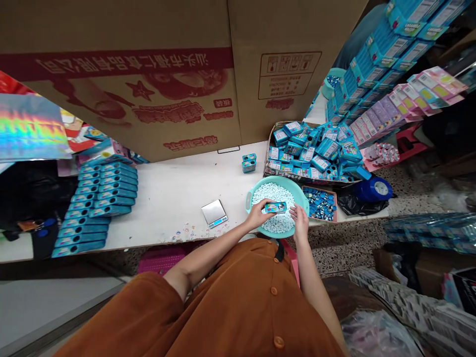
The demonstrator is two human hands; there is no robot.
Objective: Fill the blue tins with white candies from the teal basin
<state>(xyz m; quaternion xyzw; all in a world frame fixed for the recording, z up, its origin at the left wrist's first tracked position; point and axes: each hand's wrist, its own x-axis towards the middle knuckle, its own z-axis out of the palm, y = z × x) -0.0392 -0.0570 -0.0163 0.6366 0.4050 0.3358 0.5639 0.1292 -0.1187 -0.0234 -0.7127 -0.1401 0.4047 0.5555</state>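
Note:
My left hand [257,212] is closed on a small blue tin [275,207], held flat over a teal basin [250,197] filled with pale blue candies. My right hand [299,219] hovers just right of the tin above the candies, fingers bent downward; whether they hold any candy is hidden. Both hands are over the near half of the basin.
A small digital scale [214,213] lies left of the basin on the white table [174,188]. Two tins [249,162] stand behind it. A box of loose blue tins [312,148] and a tray of lids [320,203] sit to the right. Stacked blue tins [96,203] fill the left.

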